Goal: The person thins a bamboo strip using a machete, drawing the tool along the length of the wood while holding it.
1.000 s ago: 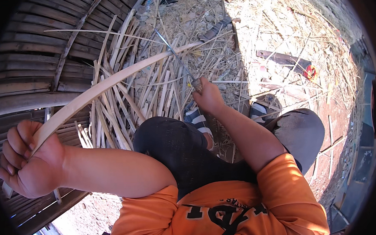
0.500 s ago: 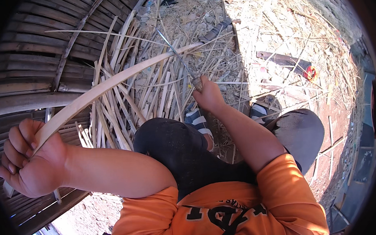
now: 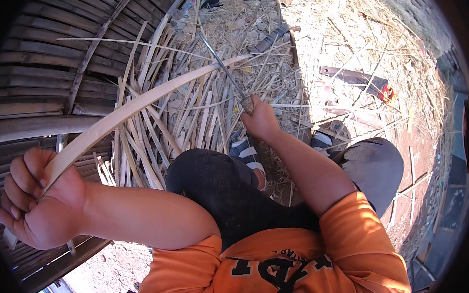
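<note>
Bamboo strip (image 3: pixel 138 106), bowed from near left to far centre, stayed clenched in the left hand (image 3: pixel 35 207); the right hand (image 3: pixel 259 122), fist closed on the knife (image 3: pixel 226 73), had raised its blade farther along the strip, shaving onward.

outdoor bamboo-craft yard, split bamboo strips (image 3: pixel 191 117) heaped, shavings-littered ground (image 3: pixel 345 42)

The long bamboo strip (image 3: pixel 138 106) is pale cream-yellow, like the split slats (image 3: pixel 191 117) heaped beneath it. The knife (image 3: pixel 223 68) has a grey blade and brown handle. The shirt (image 3: pixel 281 265) is orange with black lettering, the trousers (image 3: pixel 231 188) black, and the sandals (image 3: pixel 245 151) striped black and white.
</note>
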Available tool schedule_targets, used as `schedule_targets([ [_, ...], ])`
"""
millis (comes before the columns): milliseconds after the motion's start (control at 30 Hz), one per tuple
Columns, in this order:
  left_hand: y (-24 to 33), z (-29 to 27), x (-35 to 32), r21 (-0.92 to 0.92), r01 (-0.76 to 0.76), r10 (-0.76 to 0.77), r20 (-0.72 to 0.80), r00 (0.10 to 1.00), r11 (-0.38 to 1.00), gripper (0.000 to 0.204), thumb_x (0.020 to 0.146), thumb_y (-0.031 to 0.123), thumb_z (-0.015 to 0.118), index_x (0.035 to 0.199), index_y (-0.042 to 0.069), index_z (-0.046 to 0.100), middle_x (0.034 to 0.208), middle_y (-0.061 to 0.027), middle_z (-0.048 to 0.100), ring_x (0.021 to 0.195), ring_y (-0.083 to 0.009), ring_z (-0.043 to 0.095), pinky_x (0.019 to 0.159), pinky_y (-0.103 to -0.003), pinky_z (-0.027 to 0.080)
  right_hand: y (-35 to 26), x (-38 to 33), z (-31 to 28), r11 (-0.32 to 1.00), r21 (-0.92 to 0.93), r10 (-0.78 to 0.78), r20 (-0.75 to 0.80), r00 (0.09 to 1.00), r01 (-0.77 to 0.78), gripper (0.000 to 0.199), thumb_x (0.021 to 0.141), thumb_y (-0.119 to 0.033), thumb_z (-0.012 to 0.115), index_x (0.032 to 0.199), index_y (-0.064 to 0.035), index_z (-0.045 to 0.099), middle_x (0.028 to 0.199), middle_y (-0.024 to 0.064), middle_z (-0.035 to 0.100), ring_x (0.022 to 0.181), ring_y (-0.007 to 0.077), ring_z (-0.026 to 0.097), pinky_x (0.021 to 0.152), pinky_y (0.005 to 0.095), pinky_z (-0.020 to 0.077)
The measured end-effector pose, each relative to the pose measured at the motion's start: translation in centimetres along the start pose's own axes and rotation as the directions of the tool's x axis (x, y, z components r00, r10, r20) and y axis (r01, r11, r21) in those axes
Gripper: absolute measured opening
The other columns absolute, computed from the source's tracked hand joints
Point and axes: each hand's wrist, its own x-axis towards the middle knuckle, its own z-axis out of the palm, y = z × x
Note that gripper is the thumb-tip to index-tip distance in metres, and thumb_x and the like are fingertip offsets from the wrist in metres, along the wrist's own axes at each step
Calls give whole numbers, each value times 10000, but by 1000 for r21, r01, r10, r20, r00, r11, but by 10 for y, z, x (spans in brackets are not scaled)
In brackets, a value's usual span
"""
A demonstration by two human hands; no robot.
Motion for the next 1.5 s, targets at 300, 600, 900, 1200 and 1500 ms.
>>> schedule_targets([
  [300,2,8,-2,-2,1,-1,75,997,1000,387,1004,275,423,635,221,318,529,76,262,495,-96,240,506,-265,249,-50,-21,-4,948,22,-317,-23,948,317,318,806,-182,698,1061,-38,574,824,257,673,824,485,650,739,525,518],
  [600,0,2,-1,17,-13,13,17,1000,1000,377,1006,296,436,651,217,335,535,75,264,499,-97,239,501,-277,236,0,0,-10,999,-35,-40,7,999,40,332,807,-163,691,1057,11,557,881,300,678,879,487,662,795,550,519],
  [900,-1,14,-3,6,29,-29,120,992,1000,442,1011,276,393,593,227,258,544,78,264,506,-98,234,514,-273,230,-56,-18,-8,971,-5,-238,41,970,238,326,815,-160,667,1075,9,566,863,306,674,886,484,665,799,538,527],
  [1200,-5,9,-4,15,-5,4,46,999,1000,424,1012,277,409,616,226,267,547,74,252,511,-100,226,512,-272,222,-5,-2,-12,1000,-15,-4,-7,1000,3,313,797,-157,669,1018,48,585,847,316,675,853,495,669,794,548,528],
  [1500,-3,13,-2,20,15,-18,113,993,1000,438,992,260,399,577,235,263,531,83,248,511,-93,244,523,-275,243,-62,-17,-11,951,244,-211,62,975,190,307,802,-169,668,1031,11,568,835,282,682,829,493,661,760,539,528],
])
